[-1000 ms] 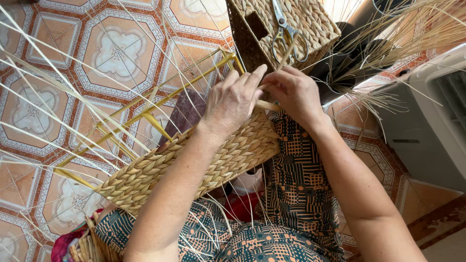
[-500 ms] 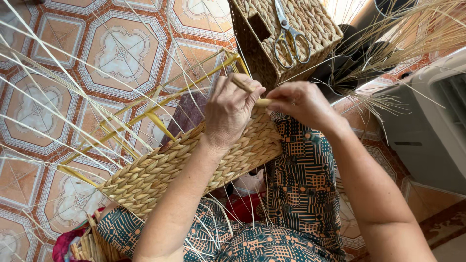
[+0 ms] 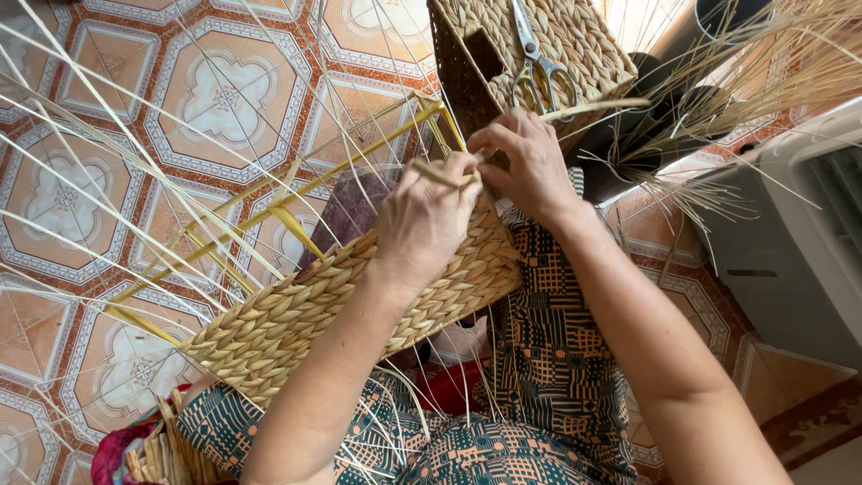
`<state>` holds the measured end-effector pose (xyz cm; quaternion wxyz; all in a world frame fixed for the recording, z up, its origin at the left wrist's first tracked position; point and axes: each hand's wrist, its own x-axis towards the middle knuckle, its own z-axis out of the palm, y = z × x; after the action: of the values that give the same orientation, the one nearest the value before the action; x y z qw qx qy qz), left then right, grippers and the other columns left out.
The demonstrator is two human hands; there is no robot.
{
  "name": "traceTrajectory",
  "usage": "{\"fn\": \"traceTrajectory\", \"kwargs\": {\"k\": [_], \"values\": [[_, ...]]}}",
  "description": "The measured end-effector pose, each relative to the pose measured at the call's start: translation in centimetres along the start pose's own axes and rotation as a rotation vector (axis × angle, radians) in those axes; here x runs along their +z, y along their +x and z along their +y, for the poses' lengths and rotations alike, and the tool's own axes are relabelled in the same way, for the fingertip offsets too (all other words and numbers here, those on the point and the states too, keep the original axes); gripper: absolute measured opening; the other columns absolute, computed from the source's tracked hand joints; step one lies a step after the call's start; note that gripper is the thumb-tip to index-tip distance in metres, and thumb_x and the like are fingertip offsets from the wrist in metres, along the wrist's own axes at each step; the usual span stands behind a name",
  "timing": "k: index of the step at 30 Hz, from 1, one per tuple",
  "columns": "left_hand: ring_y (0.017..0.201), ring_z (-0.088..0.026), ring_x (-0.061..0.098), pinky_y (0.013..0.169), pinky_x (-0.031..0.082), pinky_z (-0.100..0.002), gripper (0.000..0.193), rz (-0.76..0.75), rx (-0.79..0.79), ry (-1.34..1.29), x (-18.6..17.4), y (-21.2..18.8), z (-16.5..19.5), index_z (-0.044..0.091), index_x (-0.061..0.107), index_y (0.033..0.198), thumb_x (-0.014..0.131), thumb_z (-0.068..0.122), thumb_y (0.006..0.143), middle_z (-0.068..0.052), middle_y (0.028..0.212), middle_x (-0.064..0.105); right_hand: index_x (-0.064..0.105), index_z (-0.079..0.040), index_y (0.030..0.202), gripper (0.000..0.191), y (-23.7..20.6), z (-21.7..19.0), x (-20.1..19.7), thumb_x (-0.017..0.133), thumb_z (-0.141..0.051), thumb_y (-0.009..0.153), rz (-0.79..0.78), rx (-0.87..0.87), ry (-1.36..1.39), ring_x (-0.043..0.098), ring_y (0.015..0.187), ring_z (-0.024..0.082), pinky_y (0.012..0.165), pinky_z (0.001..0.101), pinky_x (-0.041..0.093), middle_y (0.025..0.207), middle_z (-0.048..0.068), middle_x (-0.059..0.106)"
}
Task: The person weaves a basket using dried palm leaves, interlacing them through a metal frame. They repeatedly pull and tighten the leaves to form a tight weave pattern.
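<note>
Straw-coloured plaited weave makes up the half-built basket (image 3: 341, 301), which lies across the person's lap through the middle of the frame, its long axis running from lower left up to the centre, yellow frame rods (image 3: 305, 189) pointing toward the upper left. At its upper end the left hand (image 3: 429, 220) is clenched on the rim with a rush strand (image 3: 440, 173) pinched between thumb and fingers; the right hand (image 3: 525, 162) meets it, fingertips closed on the same strand. To weave this turn well, I judge the strand should stay taut and be pressed snug against the row beneath — slack would leave gaps. Scissors (image 3: 539, 58) rest on a finished woven box (image 3: 575, 36) at the upper centre, near loose rushes (image 3: 763, 72) at the upper right
</note>
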<state>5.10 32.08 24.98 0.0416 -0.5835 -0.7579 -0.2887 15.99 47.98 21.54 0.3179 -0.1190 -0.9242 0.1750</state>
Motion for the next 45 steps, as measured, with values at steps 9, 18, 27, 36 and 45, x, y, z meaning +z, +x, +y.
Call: {"fn": "traceTrajectory", "kwargs": {"k": [9, 18, 27, 36, 45], "values": [[0.063, -0.032, 0.074, 0.054, 0.058, -0.047, 0.023, -0.217, -0.267, 0.037, 0.1, 2.3, 0.3, 0.006, 0.054, 0.106, 0.062, 0.027, 0.101, -0.018, 0.069, 0.072, 0.072, -0.004, 0.121, 0.021, -2.0, -2.1, 1.1, 0.065, -0.010, 0.102, -0.063, 0.504, 0.461, 0.077, 0.090, 0.017, 0.080, 0.0292, 0.058, 0.102, 0.012, 0.078], [0.064, -0.034, 0.073, 0.056, 0.057, -0.051, 0.015, -0.112, -0.326, -0.061, 1.1, 2.2, 0.0, 0.008, 0.048, 0.109, 0.054, 0.020, 0.102, -0.016, 0.072, 0.074, 0.057, 0.008, 0.139, 0.054, -2.5, -1.4, 0.2, 0.053, 0.010, 0.085, -0.150, 0.774, 1.558, 0.066, 0.120, 0.018, 0.106, 0.0295, 0.050, 0.134, 0.014, 0.069], [0.055, -0.020, 0.070, 0.042, 0.060, -0.031, 0.013, -0.158, -0.446, -0.297, 0.8, 3.5, 0.0, 0.004, 0.045, 0.110, 0.049, 0.016, 0.106, -0.013, 0.073, 0.070, 0.067, 0.006, 0.116, 0.038, -1.1, 1.0, 1.5, 0.058, 0.005, 0.079, -0.430, 0.741, 1.586, 0.065, 0.098, 0.013, 0.093, 0.0257, 0.050, 0.109, 0.008, 0.072], [0.064, -0.007, 0.064, 0.044, 0.051, -0.019, 0.020, 0.344, -0.421, -1.124, 0.1, -2.2, 4.2, 0.004, 0.049, 0.114, 0.063, 0.014, 0.104, -0.011, 0.099, 0.075, 0.055, 0.000, 0.119, 0.035, -1.8, 0.0, 0.8, 0.063, 0.008, 0.085, -0.220, 0.769, 1.473, 0.067, 0.096, 0.013, 0.085, 0.0257, 0.056, 0.107, 0.007, 0.070], [0.087, -0.015, 0.060, 0.077, 0.054, -0.026, 0.012, 0.183, -0.434, -1.336, 1.3, -13.6, 2.8, 0.006, 0.067, 0.103, 0.056, 0.006, 0.106, -0.012, 0.115, 0.069, 0.059, -0.004, 0.136, 0.044, -2.3, -3.0, -2.0, 0.068, 0.000, 0.093, -0.034, 0.266, 0.539, 0.066, 0.101, 0.018, 0.088, 0.0284, 0.059, 0.120, 0.013, 0.064]]}}
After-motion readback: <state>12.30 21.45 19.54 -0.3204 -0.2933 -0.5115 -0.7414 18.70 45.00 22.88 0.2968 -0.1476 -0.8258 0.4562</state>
